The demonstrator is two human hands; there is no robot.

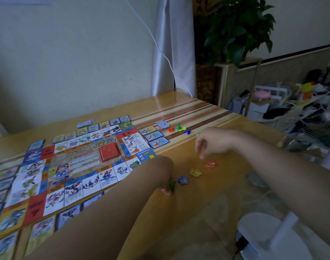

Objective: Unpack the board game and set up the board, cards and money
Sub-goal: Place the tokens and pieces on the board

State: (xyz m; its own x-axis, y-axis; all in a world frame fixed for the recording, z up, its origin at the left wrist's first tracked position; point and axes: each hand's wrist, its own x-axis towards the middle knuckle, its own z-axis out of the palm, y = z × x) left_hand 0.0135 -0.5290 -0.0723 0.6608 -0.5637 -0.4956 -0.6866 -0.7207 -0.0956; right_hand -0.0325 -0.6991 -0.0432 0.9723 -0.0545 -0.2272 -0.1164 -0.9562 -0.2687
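Note:
The game board (72,171) lies flat on the table's left half, with a red card stack (110,152) at its centre and cards (156,136) laid around its edges. My left hand (168,188) is mostly hidden behind its own forearm; its fingertips pinch a green star-shaped token (172,183). A purple token (183,180), a yellow token (195,172) and an orange token (209,164) lie in a row to the right. My right hand (211,142) hovers just above the orange token, fingers loosely curled and holding nothing.
Red, green, yellow and blue pawns (179,128) stand beyond the board next to a small stack of paper money (163,124). A white device (273,235) sits at the table's near right. Clutter and a plant (237,29) fill the room's right side.

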